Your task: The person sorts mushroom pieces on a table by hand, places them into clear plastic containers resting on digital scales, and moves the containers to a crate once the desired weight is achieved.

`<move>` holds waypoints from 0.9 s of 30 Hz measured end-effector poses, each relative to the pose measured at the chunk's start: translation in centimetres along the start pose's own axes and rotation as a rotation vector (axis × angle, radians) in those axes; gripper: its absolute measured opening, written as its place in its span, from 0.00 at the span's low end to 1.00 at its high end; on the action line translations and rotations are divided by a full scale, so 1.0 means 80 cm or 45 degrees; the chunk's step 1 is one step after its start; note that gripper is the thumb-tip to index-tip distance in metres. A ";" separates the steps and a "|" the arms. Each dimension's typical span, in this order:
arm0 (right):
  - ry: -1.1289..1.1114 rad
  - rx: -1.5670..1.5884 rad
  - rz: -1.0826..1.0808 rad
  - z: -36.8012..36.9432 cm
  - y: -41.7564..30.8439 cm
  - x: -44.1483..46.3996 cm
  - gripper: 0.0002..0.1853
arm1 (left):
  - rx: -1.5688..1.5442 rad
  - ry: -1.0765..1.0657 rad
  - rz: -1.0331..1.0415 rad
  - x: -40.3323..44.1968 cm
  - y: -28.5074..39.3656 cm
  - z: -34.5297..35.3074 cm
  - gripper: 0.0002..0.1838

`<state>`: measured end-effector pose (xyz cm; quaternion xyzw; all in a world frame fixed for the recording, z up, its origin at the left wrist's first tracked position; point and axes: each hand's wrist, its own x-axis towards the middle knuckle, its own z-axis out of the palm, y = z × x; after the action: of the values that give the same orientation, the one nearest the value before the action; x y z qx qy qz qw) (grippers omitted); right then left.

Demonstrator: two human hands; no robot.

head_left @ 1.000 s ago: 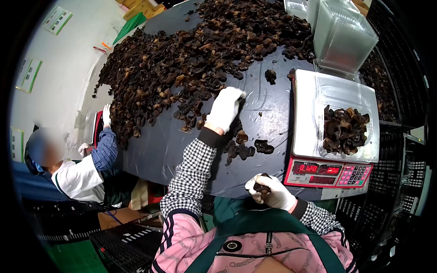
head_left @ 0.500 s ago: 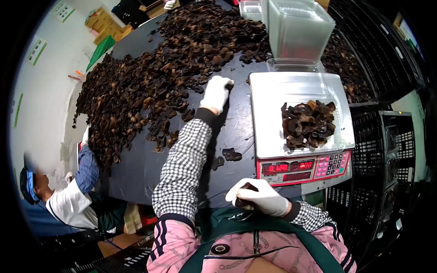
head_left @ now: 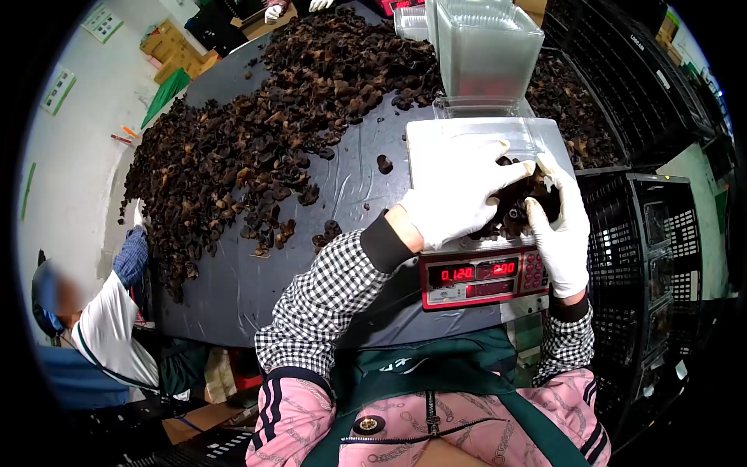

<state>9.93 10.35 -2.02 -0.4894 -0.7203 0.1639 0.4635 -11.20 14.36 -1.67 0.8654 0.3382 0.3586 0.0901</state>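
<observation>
Both of my hands wear white gloves and meet over the digital scale (head_left: 424,144). My left hand (head_left: 455,198) reaches in from the left, fingers spread over the dark fungus pieces (head_left: 510,214) in a clear plastic tray on the scale. On the pieces' right side, my right hand (head_left: 564,226) has its thumb and fingers apart, touching them. My palms and fingers partly cover the tray and its contents. The scale's red display reads 0.120. A large heap of dark fungus (head_left: 257,148) lies on the table (head_left: 296,311) to the left.
Stacked clear containers (head_left: 486,62) stand behind the scale. Black crates (head_left: 646,233) are at the right, one holding more fungus (head_left: 572,113). A co-worker (head_left: 117,335) is at the left; another person's gloved hands (head_left: 274,13) show at the far edge. One loose piece (head_left: 384,164) lies near the scale.
My left hand has moved from the table to the tray on the scale. My right hand has moved up from the table's front edge to the tray; the piece it held is no longer distinguishable.
</observation>
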 end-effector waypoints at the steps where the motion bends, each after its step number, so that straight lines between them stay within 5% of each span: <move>1: -0.025 -0.050 -0.002 -0.002 0.001 -0.001 0.29 | 0.010 0.006 0.030 0.000 -0.002 -0.001 0.27; 5: -0.036 -0.103 0.019 -0.003 0.014 -0.010 0.29 | -0.388 -0.094 -0.113 -0.002 -0.005 -0.041 0.32; 6: -0.022 -0.087 0.010 -0.004 0.011 -0.008 0.29 | -0.460 -0.250 -0.417 0.001 0.003 -0.068 0.31; 12: 0.126 -0.043 -0.030 -0.012 0.008 -0.017 0.26 | 0.076 0.044 -0.611 -0.072 -0.127 -0.053 0.24; 13: 0.140 -0.033 -0.035 -0.012 0.007 -0.018 0.26 | 0.368 -0.223 -0.667 -0.082 -0.143 -0.050 0.25; 15: 0.110 0.144 -0.017 -0.011 0.001 -0.021 0.23 | 0.448 -0.248 -0.626 -0.117 -0.177 -0.014 0.27; 21: -0.098 -0.354 -0.343 -0.016 -0.031 -0.016 0.23 | 0.523 -0.331 -0.747 -0.140 -0.185 0.011 0.15; 27: -0.147 -0.459 -0.409 0.001 -0.026 -0.009 0.21 | -0.195 0.380 -0.777 -0.096 -0.109 -0.027 0.13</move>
<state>8.77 8.77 -1.04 -0.4333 -0.8318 -0.0154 0.3467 -21.12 15.74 -7.88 0.6532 0.5629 0.4620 0.2073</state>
